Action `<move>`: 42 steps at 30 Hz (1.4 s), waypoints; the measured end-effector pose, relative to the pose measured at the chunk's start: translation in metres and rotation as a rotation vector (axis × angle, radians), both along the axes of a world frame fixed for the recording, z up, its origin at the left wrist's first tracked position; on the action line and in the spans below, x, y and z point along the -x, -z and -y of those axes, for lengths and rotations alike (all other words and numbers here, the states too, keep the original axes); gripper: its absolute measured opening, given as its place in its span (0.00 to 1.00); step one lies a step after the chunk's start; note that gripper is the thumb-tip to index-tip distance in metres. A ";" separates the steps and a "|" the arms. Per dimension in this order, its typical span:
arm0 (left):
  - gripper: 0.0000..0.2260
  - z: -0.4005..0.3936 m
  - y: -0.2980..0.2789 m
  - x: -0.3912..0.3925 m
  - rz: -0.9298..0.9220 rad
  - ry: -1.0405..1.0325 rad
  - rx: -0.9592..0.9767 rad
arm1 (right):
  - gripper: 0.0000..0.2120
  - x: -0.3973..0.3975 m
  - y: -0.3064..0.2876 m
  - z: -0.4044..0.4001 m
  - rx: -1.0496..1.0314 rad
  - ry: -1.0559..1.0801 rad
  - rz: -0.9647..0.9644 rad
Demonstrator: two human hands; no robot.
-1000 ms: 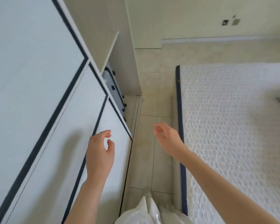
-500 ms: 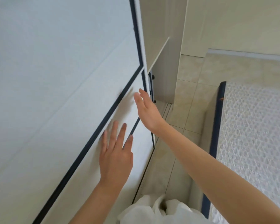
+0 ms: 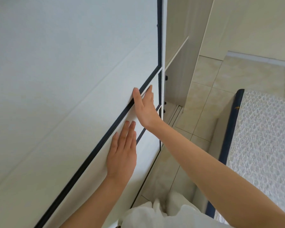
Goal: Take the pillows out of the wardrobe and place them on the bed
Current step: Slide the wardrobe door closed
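Pressing flat on the wardrobe door [image 3: 72, 79]: left hand [image 3: 122, 155] and right hand [image 3: 145, 107], fingers straight, holding nothing. Pillows not visible. Bed [image 3: 262, 137] sits right, across the floor strip.

Home bedroom. Tall white wardrobe [image 3: 72, 79] with dark-trimmed sliding door, floor track [image 3: 175, 115] at its foot, open shelf compartment [image 3: 176, 51] beside. Bed [image 3: 262, 137] with quilted mattress, dark piping, well apart from the wardrobe. Beige tiled floor [image 3: 202, 96], plain pale wall [image 3: 253, 27].
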State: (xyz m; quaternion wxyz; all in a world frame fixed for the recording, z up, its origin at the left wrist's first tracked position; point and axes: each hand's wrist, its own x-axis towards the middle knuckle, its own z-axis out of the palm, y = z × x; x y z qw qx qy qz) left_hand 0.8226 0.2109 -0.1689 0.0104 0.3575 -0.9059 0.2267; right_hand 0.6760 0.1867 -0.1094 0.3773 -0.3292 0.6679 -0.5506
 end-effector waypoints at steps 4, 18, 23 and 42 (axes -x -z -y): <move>0.27 0.007 0.000 0.015 0.021 0.000 -0.026 | 0.38 0.011 0.005 0.005 0.007 0.010 -0.047; 0.28 0.041 -0.001 0.109 0.077 -0.031 -0.043 | 0.35 0.106 0.002 0.042 0.020 0.043 -0.021; 0.30 0.060 -0.002 0.159 0.113 -0.056 -0.031 | 0.35 0.156 0.003 0.061 0.045 0.041 0.030; 0.35 0.144 0.010 0.340 0.332 0.016 0.075 | 0.34 0.348 -0.006 0.130 0.031 0.028 0.076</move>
